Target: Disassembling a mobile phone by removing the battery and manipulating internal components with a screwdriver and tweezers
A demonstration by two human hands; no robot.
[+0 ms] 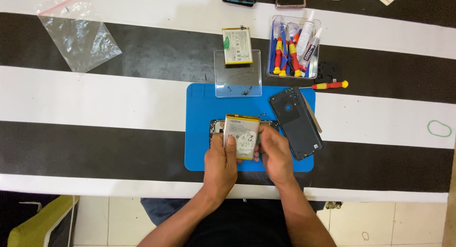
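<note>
Fingers of left hand and right hand pinching battery | phone body beneath | back cover just right

Both hands, left hand, right hand, gripping phone battery over blue mat, back cover beside

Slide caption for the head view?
Both hands, left hand and right hand, hold a flat white phone battery over a blue mat.
</note>
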